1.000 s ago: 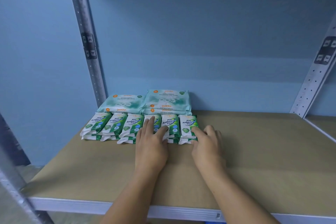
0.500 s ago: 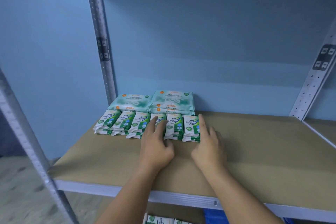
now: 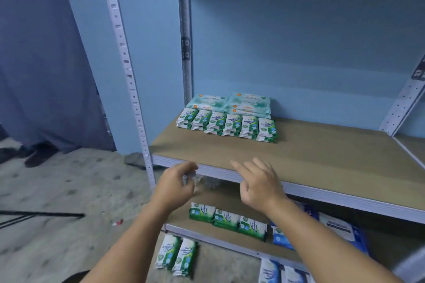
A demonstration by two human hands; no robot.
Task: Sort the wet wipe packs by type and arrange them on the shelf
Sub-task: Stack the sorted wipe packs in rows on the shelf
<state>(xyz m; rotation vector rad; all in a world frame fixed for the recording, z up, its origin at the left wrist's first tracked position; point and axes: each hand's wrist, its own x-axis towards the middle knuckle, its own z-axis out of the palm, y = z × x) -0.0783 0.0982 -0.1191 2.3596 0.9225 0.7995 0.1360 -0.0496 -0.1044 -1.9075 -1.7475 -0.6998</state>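
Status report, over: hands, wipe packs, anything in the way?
Left hand and right hand open, empty, before shelf. Green packs in row, teal packs behind. Spare green packs below. Nothing blocks.

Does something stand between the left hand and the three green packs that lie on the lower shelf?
Nothing visible does. The left hand hovers before the front edge of the upper shelf, and the three green packs lie below it near the front of the lower shelf, with only open space between them.
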